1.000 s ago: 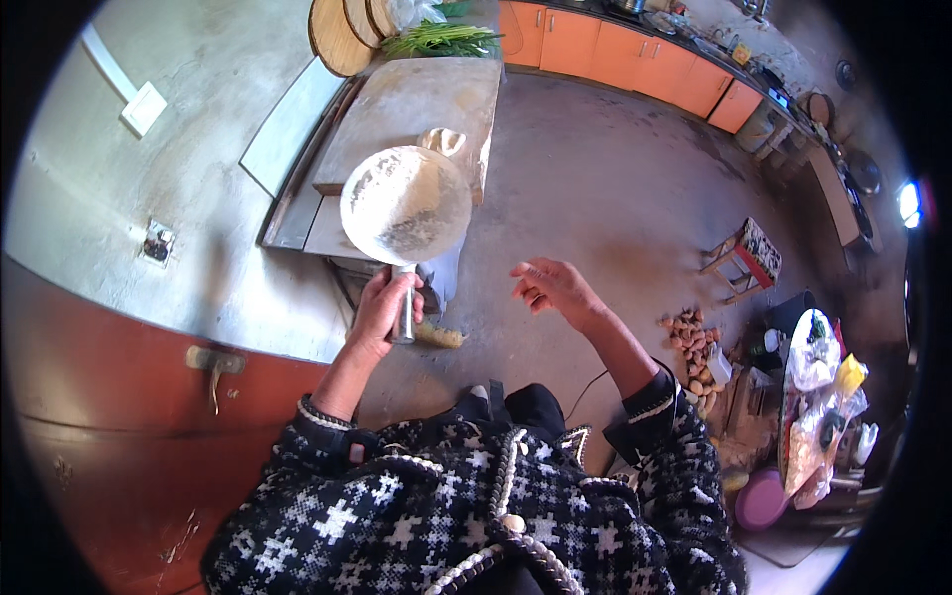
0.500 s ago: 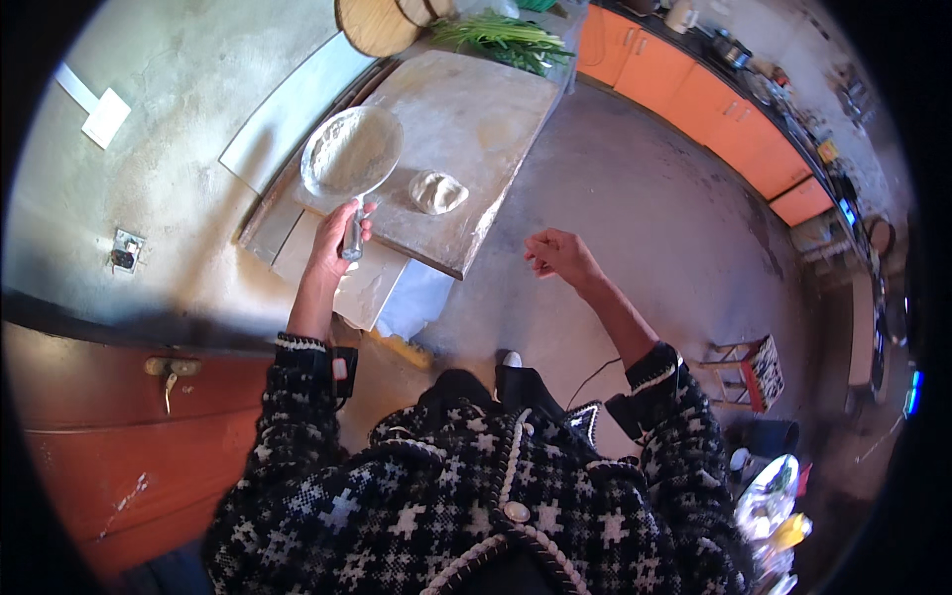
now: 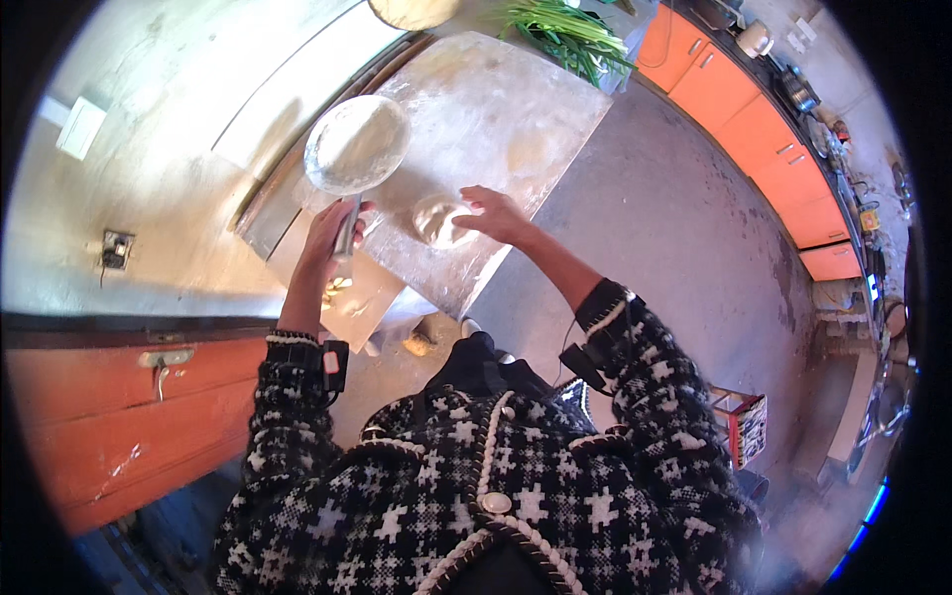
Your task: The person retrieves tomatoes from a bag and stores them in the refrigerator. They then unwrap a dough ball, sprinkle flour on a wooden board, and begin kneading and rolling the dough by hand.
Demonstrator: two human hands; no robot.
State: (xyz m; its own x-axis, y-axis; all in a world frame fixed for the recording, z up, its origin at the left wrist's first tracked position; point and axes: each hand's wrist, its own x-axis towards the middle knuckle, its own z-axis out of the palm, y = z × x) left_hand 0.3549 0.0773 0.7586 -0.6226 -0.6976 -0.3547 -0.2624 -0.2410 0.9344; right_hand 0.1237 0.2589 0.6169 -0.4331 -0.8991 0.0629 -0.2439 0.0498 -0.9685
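My left hand (image 3: 327,238) is closed around the grey handle of a wide, round metal ladle (image 3: 355,149), whose inside is coated with what looks like flour. The ladle is over the left part of a floured wooden board (image 3: 535,119). A pale lump of dough (image 3: 432,222) lies on the board near its front edge. At the dough's right side is my right hand (image 3: 488,216), fingers apart and holding nothing. Its fingertips overlap the dough in view; whether they touch it I cannot tell.
Green leafy stalks (image 3: 570,38) lie beyond the board's far edge, beside a round wooden disc (image 3: 415,8). Orange cabinets (image 3: 734,109) line the right wall. A small stool (image 3: 742,424) stands at the lower right, and a red-brown chest (image 3: 129,416) at the lower left.
My right hand has moved left from over the floor to the dough, its fingers spreading. My left hand keeps hold of the ladle. The whole view has shifted.
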